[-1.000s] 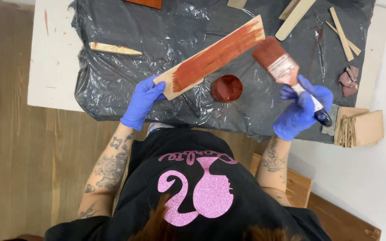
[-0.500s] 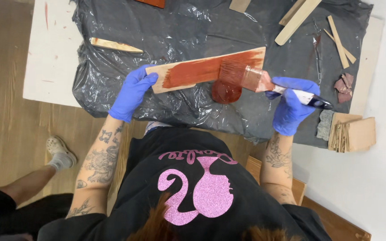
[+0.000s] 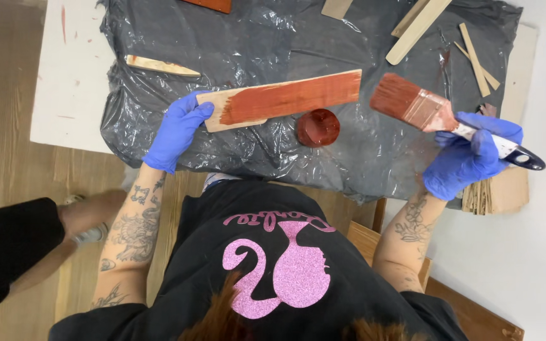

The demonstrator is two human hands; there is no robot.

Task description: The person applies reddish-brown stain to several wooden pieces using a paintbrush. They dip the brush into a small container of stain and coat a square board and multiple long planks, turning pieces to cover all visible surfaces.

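wooden floor at the left of the frame, white board (image 3: 71, 76) on top of it, crinkled black plastic sheet (image 3: 248, 44) spread across the middle and upper part.

centre of the frame: one plank (image 3: 285, 98), long and narrow, raised above the sheet, coated red-brown over most of its length, bare wood only at the left end. left hand (image 3: 175, 132) in a blue glove, fingers curled and pinching that bare end. right hand (image 3: 469, 155) at mid right, also gloved, fingers closed tight round the handle of one flat brush (image 3: 424, 107), bristles loaded red-brown, lifted clear of the plank and to its right. one small round paint pot (image 3: 318, 127) just below the plank, on the sheet.

judged step: coating the plank, brush off the wood between strokes. next stroke would call for bringing the bristles back onto the plank and covering the unpainted left end, which means shifting the left grip.

count elsewhere: one pale wood sliver (image 3: 159, 65) at upper left; several pale strips (image 3: 415, 25) at upper right, exact number hard to tell; one stack of thin wooden pieces (image 3: 500, 192) at lower right, partly hidden by the right hand. another person's leg (image 3: 26, 237) at lower left.
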